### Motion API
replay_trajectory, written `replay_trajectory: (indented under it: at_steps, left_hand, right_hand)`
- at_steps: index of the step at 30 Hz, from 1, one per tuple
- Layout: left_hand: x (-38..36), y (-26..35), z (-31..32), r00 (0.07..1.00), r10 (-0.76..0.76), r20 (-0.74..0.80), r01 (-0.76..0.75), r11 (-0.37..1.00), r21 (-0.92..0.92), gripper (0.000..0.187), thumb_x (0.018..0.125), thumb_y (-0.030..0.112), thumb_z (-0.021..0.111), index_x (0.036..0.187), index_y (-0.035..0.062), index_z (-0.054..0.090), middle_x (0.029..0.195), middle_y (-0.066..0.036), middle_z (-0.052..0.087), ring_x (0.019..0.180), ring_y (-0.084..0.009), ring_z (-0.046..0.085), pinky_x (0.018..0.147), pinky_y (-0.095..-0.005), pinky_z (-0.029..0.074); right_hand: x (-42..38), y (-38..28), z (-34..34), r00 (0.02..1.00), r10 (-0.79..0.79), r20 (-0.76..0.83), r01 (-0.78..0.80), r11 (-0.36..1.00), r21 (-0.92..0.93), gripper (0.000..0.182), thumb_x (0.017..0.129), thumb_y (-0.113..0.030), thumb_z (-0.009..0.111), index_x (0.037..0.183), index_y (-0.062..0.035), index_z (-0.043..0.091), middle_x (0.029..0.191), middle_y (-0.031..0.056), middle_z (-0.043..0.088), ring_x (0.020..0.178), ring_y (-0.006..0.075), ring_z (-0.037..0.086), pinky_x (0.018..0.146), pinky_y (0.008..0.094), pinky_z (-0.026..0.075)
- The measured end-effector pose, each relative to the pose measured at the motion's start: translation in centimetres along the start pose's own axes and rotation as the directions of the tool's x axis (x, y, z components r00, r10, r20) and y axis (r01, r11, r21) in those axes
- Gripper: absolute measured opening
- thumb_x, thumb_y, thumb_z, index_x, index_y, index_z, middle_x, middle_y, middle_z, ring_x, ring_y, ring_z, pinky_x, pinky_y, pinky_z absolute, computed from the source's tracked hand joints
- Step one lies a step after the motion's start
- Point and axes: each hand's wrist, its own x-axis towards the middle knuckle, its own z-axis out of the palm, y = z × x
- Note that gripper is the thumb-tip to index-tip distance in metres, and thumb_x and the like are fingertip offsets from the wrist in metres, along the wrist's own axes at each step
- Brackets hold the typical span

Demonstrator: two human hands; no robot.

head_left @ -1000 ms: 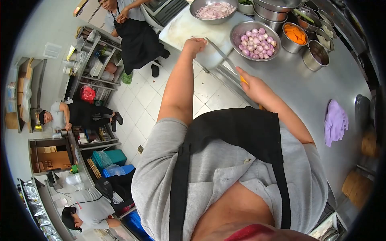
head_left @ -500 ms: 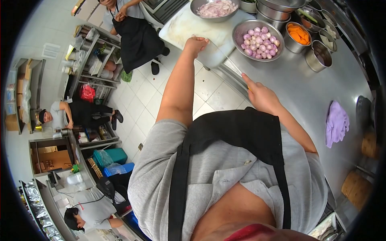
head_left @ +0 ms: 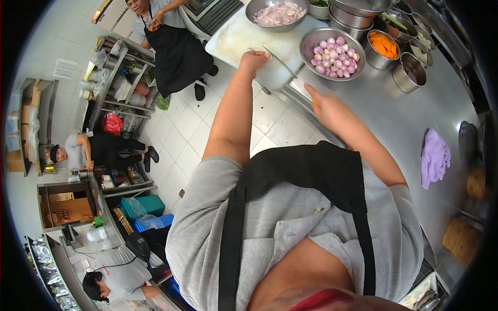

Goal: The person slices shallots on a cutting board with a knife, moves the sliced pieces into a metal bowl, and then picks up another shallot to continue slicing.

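Note:
My right hand point(head_left: 327, 106) is closed around the yellow handle of a knife point(head_left: 282, 63), whose long blade points up and left over the edge of the white cutting board point(head_left: 233, 39). Close to the blade's tip, my left hand point(head_left: 254, 61) has its fingers pinched together above the board; whatever they hold is too small to tell. A metal bowl of sliced shallots point(head_left: 280, 14) stands at the board's far side. Right of the board sits a bowl of peeled whole shallots point(head_left: 334, 57).
Metal containers, one with orange pieces point(head_left: 384, 45) and one with dark contents point(head_left: 410, 72), line the counter's far right. A purple cloth point(head_left: 434, 158) lies on the steel counter point(head_left: 384, 122). A person in a black apron point(head_left: 179, 52) stands beyond the board; two others are at the left.
My right hand has moved slightly up and left, and the knife blade has swung away from my left fingers, its tip now higher. My left hand has shifted slightly down.

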Motion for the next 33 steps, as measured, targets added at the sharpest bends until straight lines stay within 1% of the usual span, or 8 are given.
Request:
replay_trajectory:
  at_steps: [5,12,14,20,24,26,29,33]
  left_hand:
    - [0.1,-0.3,0.0,0.999,-0.024,0.027,0.025,0.999,-0.045,0.025,0.075,0.011,0.074,0.094,0.0001,0.060,0.079,-0.001,0.060,0.064,-0.0094,0.051,0.060,-0.0217,0.044]
    - [0.3,-0.4,0.2,1.000,-0.010,0.008,0.010,1.000,0.001,0.027,0.075,0.011,0.074,0.094,-0.0007,0.060,0.078,-0.002,0.060,0.064,-0.0091,0.050,0.058,-0.0216,0.043]
    - [0.7,-0.6,-0.1,1.000,-0.008,-0.007,0.009,0.999,0.038,0.027,0.075,0.011,0.074,0.094,-0.0006,0.060,0.078,-0.002,0.060,0.064,-0.0092,0.051,0.059,-0.0216,0.044]
    - [-0.2,0.0,0.1,0.999,-0.041,-0.024,0.040,0.999,-0.007,0.027,0.074,0.012,0.075,0.092,0.0001,0.059,0.082,-0.003,0.060,0.068,-0.0100,0.052,0.062,-0.0210,0.045]
    - [-0.1,0.1,-0.1,1.000,-0.009,0.013,0.009,1.000,-0.015,0.027,0.074,0.012,0.076,0.092,0.0007,0.059,0.085,-0.004,0.060,0.070,-0.0107,0.053,0.063,-0.0214,0.045]
    - [-0.1,-0.1,0.1,1.000,-0.019,0.014,0.019,1.000,-0.012,0.027,0.073,0.012,0.076,0.092,0.0008,0.059,0.085,-0.004,0.061,0.070,-0.0110,0.053,0.063,-0.0217,0.045]
    - [0.3,-0.5,-0.3,1.000,-0.015,-0.011,0.015,1.000,0.020,0.028,0.073,0.013,0.076,0.092,0.0006,0.060,0.085,-0.004,0.061,0.071,-0.0114,0.054,0.063,-0.0223,0.045]
    - [0.3,0.0,-0.2,1.000,-0.011,0.021,0.011,1.000,-0.014,0.028,0.074,0.013,0.076,0.092,0.0000,0.060,0.085,-0.004,0.060,0.071,-0.0112,0.054,0.063,-0.0225,0.045]
  right_hand:
    - [-4.0,-0.7,-1.5,1.000,0.001,-0.002,-0.001,1.000,0.003,0.051,0.086,-0.009,0.044,0.137,-0.0143,0.038,0.081,0.0208,0.059,0.073,0.0358,0.059,0.067,0.0446,0.046]
    - [1.7,0.6,0.7,1.000,-0.008,0.013,0.008,0.999,-0.038,0.055,0.086,-0.010,0.047,0.139,-0.0155,0.034,0.081,0.0226,0.060,0.072,0.0372,0.058,0.068,0.0452,0.046]
    - [2.3,0.1,0.3,0.998,0.047,0.041,-0.046,0.999,-0.010,0.055,0.086,-0.009,0.048,0.139,-0.0147,0.034,0.083,0.0231,0.060,0.072,0.0374,0.058,0.068,0.0463,0.045]
    - [-3.4,-0.8,-1.8,1.000,-0.023,0.006,0.023,1.000,-0.018,0.051,0.087,-0.011,0.045,0.137,-0.0146,0.037,0.081,0.0212,0.060,0.071,0.0353,0.059,0.067,0.0447,0.047]
    - [-1.8,-1.0,-1.7,0.999,0.030,0.042,-0.027,0.997,-0.068,0.050,0.088,-0.011,0.045,0.137,-0.0146,0.037,0.080,0.0214,0.060,0.072,0.0357,0.059,0.068,0.0449,0.047]
    - [0.8,-0.4,-0.4,0.996,0.052,0.072,-0.051,0.998,-0.020,0.053,0.087,-0.013,0.049,0.138,-0.0171,0.035,0.084,0.0254,0.059,0.074,0.0379,0.058,0.067,0.0458,0.046]
    - [2.1,-0.4,-0.2,0.997,0.064,0.040,-0.065,0.998,0.010,0.054,0.087,-0.013,0.049,0.138,-0.0170,0.035,0.085,0.0250,0.060,0.073,0.0379,0.058,0.067,0.0456,0.046]
    - [-1.2,0.0,-0.6,1.000,0.013,0.028,-0.013,1.000,-0.001,0.055,0.086,-0.011,0.050,0.139,-0.0173,0.034,0.086,0.0240,0.060,0.073,0.0378,0.058,0.067,0.0452,0.046]
